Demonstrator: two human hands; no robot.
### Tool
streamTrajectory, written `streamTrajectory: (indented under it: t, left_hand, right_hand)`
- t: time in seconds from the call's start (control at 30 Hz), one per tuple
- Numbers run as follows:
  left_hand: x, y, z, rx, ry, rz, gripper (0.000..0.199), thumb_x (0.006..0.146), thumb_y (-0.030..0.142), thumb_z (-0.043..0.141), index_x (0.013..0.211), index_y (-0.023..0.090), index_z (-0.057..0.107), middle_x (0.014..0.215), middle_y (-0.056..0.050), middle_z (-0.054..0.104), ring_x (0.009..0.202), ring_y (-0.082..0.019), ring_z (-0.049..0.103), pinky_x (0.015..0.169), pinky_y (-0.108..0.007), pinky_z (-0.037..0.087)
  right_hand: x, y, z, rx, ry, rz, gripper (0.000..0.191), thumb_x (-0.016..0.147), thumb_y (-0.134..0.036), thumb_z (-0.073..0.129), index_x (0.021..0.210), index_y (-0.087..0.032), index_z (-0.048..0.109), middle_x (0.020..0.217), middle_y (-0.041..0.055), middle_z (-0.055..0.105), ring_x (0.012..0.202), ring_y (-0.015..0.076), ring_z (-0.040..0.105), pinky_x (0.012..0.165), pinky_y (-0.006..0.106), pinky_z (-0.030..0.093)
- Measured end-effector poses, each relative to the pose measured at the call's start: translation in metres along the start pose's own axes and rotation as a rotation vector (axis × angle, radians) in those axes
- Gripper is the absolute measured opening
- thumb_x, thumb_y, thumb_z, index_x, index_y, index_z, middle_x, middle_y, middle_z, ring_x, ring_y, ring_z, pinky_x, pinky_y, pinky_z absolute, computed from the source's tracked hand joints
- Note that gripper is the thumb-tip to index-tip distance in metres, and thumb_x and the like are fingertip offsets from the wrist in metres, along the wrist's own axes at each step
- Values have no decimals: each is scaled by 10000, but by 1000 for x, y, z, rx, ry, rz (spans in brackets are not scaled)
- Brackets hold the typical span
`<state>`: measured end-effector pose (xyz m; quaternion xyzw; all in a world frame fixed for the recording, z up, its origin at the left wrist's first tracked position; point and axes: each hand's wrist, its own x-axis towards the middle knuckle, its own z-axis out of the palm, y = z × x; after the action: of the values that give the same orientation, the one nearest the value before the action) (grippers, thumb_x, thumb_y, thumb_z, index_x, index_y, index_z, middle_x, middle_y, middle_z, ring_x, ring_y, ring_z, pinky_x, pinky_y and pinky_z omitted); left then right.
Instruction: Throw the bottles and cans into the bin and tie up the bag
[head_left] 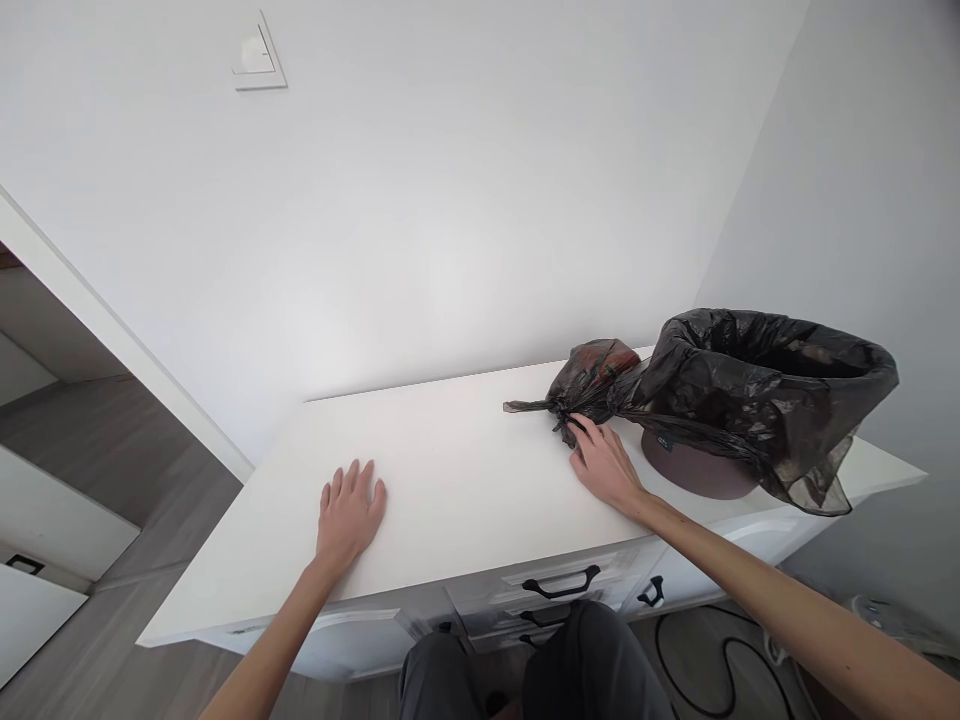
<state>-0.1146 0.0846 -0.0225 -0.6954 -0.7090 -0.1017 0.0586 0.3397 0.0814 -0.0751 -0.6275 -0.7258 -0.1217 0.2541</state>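
My left hand (349,515) lies palm down on the white cabinet top (450,480), fingers spread, nothing in it. Toward the right, my right hand (606,465) has its fingertips curled on the knotted neck of a small black garbage bag (592,368). Something reddish-brown shows through that bag's thin plastic. Close beside it stands a brownish bin (701,470), lined with a large black bag (765,400) folded over its rim. Most of the bin is covered by the liner, and its inside is dark.
Behind the cabinet rises a white wall with a switch (259,58). Black-handled drawers (561,582) are in the cabinet front, just above my knees. A black cable (731,690) lies on the floor at lower right. A doorway opens at the left.
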Motion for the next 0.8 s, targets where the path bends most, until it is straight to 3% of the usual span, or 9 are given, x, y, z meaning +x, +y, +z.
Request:
streamTrajectory:
  t: [0.33,0.57,0.8]
  left_hand:
    - [4,0,6,-16,47,6,611,1016,435,333,1528,151,508,1629,-135,445,1547,-362,324,1242,-555,287]
    - [-21,22,-2,27,2,-109,639,1022,399,290,1565,103,453,1670,-145,371,1566,-352,284,1278,-515,211]
    - [-46,32,6,24,6,-100,683,1018,443,302,1590,85,404,1689,-164,321,1572,-391,246,1274,-540,190]
  right_hand:
    - [-2,1,5,42,11,-49,542,973,-158,347,1490,-123,507,1493,127,555,1160,310,566,1027,449,486]
    - [-8,1,4,11,48,-32,553,984,-156,317,1511,-130,483,1511,142,530,1179,330,570,1031,482,477]
    - [-25,-15,7,97,50,-62,625,985,-156,318,1607,-203,352,1549,122,475,1292,314,542,1085,471,490]
